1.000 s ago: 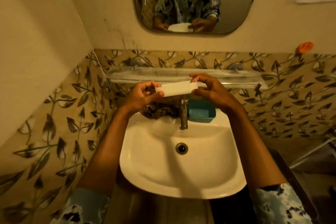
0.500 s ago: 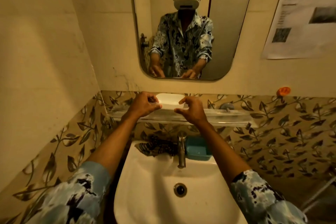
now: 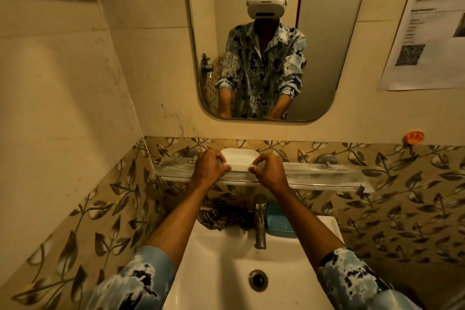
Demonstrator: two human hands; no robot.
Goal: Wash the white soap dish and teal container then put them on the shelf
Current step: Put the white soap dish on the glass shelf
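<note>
The white soap dish [image 3: 239, 157] is set on the glass shelf [image 3: 327, 172] under the mirror [image 3: 327, 33], its ends pinched by the curled fingers of the left hand [image 3: 210, 166] and right hand [image 3: 268, 171]. The teal container [image 3: 278, 221] is seen on the back ledge of the white sink [image 3: 221, 272], just right of the tap [image 3: 260, 221]. The lower wall is covered by leaf-printed tiles [image 3: 402, 209].

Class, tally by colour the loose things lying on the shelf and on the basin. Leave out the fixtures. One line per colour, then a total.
White: 1, the soap dish on the shelf
Teal: 1, the container on the basin, right of the tap
Dark patterned: 1, the cloth left of the tap
Total: 3
</note>
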